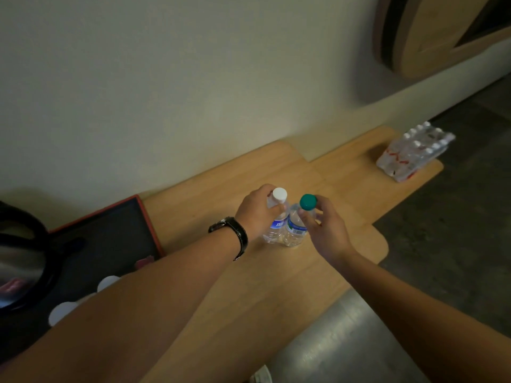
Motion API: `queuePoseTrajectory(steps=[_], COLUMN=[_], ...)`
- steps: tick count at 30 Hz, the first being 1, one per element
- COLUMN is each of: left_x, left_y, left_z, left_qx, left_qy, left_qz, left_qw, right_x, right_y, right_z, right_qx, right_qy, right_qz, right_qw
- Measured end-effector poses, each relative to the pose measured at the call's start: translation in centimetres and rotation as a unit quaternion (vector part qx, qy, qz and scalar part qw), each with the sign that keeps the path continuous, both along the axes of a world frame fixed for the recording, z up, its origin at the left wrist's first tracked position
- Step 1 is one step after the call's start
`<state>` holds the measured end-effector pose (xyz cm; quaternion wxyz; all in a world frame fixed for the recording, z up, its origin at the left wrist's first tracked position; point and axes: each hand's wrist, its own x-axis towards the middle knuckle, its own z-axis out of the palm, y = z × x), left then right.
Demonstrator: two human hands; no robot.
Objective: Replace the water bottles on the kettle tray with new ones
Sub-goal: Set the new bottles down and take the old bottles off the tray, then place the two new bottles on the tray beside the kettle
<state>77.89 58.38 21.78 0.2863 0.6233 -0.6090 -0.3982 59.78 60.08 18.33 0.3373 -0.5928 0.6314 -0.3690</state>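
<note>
Two small clear water bottles stand side by side, touching, on the wooden counter (326,172). The white-capped bottle (278,217) is on the left and my left hand (257,211) grips its neck. The green-capped bottle (300,221) is on the right, and the fingers of my right hand (326,228) close around its neck just under the cap. The dark kettle tray (110,228) with a red rim lies to the left, with the black kettle (25,258) on it. My left forearm hides part of the tray.
A shrink-wrapped pack of water bottles (412,152) sits at the counter's far right end. White round objects (107,281) lie on the tray near my forearm. The wall runs along the back of the counter. Grey floor lies to the right.
</note>
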Motion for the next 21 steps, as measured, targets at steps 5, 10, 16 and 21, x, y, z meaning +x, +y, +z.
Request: queuePoseTrajectory(steps=[5,10,16,21], left_x=[1.5,7.8,18.3,25.3], left_y=[0.8,3.2,11.4,20.0], left_z=[1.2,4.9,7.0,5.7], left_qx=[0.001,-0.070,-0.070,-0.049], left_qy=[-0.048,-0.064,-0.064,-0.126], left_qz=[-0.010,0.043,0.125,0.191], left_qw=[0.999,0.995,0.988,0.972], right_x=[1.8,8.5,19.4,24.4], right_y=[0.8,2.1,5.9,8.6], right_z=[2.6,6.0,6.6,4.6], right_qx=[-0.085,-0.198,-0.122,-0.060], right_qy=[0.106,0.103,0.022,0.057], right_qz=[0.015,0.169,0.366,0.499], right_qw=[0.991,0.960,0.922,0.862])
